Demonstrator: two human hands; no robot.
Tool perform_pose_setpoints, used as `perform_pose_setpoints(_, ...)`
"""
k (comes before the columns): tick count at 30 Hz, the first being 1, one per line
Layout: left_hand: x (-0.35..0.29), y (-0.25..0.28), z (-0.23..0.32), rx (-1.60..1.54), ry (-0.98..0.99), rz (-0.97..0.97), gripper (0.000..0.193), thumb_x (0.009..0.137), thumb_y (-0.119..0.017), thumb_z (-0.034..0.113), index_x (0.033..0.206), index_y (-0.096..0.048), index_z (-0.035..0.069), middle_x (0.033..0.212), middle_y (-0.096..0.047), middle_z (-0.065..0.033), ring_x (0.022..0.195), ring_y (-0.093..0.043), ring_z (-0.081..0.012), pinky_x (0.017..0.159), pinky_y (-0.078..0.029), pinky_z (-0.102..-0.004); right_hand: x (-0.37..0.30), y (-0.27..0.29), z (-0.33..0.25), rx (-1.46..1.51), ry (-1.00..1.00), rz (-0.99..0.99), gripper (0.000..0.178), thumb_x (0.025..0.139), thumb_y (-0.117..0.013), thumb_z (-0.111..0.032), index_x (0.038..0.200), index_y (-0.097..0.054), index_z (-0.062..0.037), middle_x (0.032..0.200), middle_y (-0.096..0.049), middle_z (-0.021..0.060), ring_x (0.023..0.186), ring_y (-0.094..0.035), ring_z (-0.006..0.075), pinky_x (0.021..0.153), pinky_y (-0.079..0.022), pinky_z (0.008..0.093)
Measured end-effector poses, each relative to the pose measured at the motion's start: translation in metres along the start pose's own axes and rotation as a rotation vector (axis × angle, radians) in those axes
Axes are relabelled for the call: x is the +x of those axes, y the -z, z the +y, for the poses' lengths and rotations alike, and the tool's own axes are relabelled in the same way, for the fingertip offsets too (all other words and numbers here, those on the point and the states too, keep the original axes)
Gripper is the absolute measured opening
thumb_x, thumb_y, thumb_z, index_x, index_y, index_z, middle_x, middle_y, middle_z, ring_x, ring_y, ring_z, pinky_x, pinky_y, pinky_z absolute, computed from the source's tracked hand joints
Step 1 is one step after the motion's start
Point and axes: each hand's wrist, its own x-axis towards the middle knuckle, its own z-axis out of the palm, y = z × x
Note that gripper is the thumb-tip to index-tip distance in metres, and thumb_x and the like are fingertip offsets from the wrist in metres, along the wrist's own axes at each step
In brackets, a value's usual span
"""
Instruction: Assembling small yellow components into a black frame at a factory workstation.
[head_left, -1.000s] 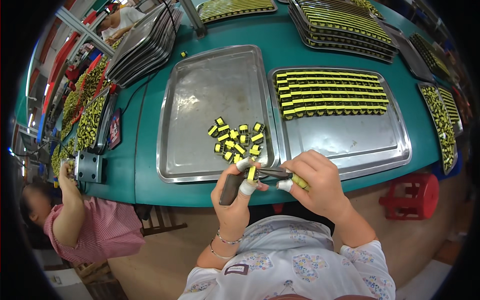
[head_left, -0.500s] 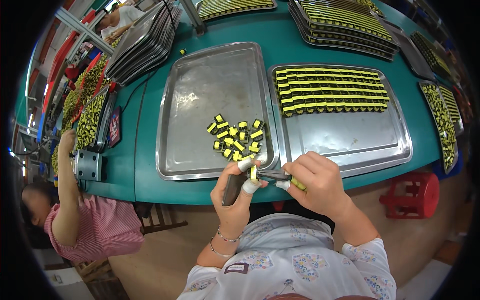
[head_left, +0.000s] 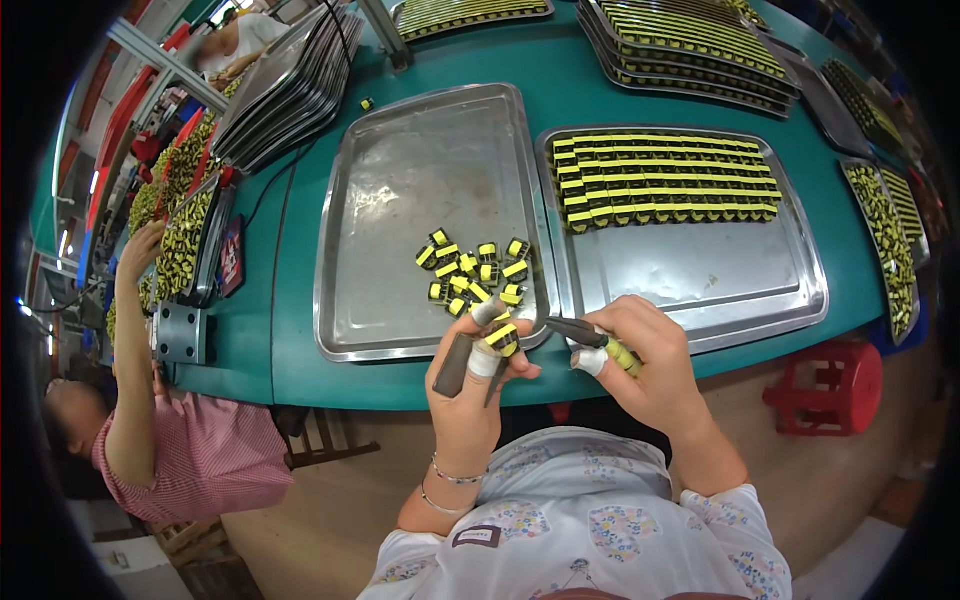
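Between the taped thumb and fingers of my left hand is a small yellow-and-black coil component. Tucked in the same hand is a flat dark tool; its kind is hard to make out. My right hand is closed round slim-nosed pliers with yellow-green grips, their dark jaws pointing left, a little apart from the component. White tape wraps several of my fingertips. Just beyond my left hand, several loose coil components lie in the near right part of a metal tray.
To the right, a second tray holds neat rows of components. Stacked filled trays stand at the back, and a pile of trays leans back left. A co-worker sits at left; a red stool stands at right.
The pliers have drawn away to the right from the component. In my left hand the component has turned, its yellow band now slanting. The co-worker's arm has reached farther up toward the loose parts.
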Motion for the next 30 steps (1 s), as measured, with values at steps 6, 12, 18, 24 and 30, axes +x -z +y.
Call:
perform_pose_setpoints(6, 0.0, -0.006, 0.005, -0.112, 0.13, 0.036, 0.042, 0.097, -0.05, 0.026, 0.126, -0.047, -0.005, 0.098, -0.061, -0.0144, 0.077, -0.057, -0.0138, 0.067, -0.055, -0.028, -0.002, -0.008, -0.005, 0.167, -0.046, -0.001, 0.022, 0.078, -0.07, -0.012, 0.093, -0.063, 0.0027, 0.078, -0.06, 0.0098, 0.07, -0.056, 0.0216, 0.063, -0.043, 0.0308)
perform_pose_setpoints(12, -0.002, -0.004, 0.001, -0.191, 0.166, 0.032, 0.041, 0.098, -0.05, 0.025, 0.125, -0.048, -0.005, 0.095, -0.059, -0.0131, 0.077, -0.057, -0.0137, 0.066, -0.056, -0.0278, 0.0, -0.011, -0.006, 0.148, -0.008, -0.012, 0.022, 0.076, -0.07, -0.01, 0.093, -0.063, 0.0018, 0.081, -0.061, 0.0104, 0.071, -0.057, 0.0243, 0.064, -0.045, 0.0327)
perform_pose_setpoints(18, 0.0, -0.002, 0.0, -0.105, 0.083, 0.046, 0.041, 0.097, -0.052, 0.024, 0.126, -0.048, -0.006, 0.104, -0.061, -0.0171, 0.079, -0.059, -0.0141, 0.069, -0.057, -0.0288, 0.005, -0.009, -0.011, -0.083, 0.05, -0.053, 0.026, 0.066, -0.067, -0.004, 0.092, -0.063, -0.0011, 0.081, -0.06, 0.0114, 0.075, -0.057, 0.0297, 0.066, -0.046, 0.0366)
perform_pose_setpoints(24, 0.001, 0.0, 0.001, -0.001, -0.01, 0.009, 0.042, 0.095, -0.057, 0.024, 0.124, -0.049, -0.006, 0.107, -0.062, -0.0182, 0.079, -0.06, -0.014, 0.07, -0.057, -0.0304, 0.011, -0.005, -0.015, -0.168, 0.103, -0.067, 0.03, 0.064, -0.065, -0.003, 0.093, -0.063, -0.0026, 0.082, -0.059, 0.0105, 0.078, -0.056, 0.0302, 0.07, -0.045, 0.0378)
perform_pose_setpoints(30, -0.002, -0.003, -0.001, 0.038, 0.043, 0.012, 0.043, 0.093, -0.059, 0.027, 0.12, -0.05, -0.006, 0.102, -0.062, -0.0154, 0.077, -0.06, -0.0145, 0.069, -0.056, -0.0305, 0.012, 0.006, -0.005, -0.18, 0.2, -0.127, 0.03, 0.064, -0.067, -0.007, 0.094, -0.063, -0.0058, 0.086, -0.058, 0.0088, 0.082, -0.057, 0.0294, 0.073, -0.046, 0.0387)
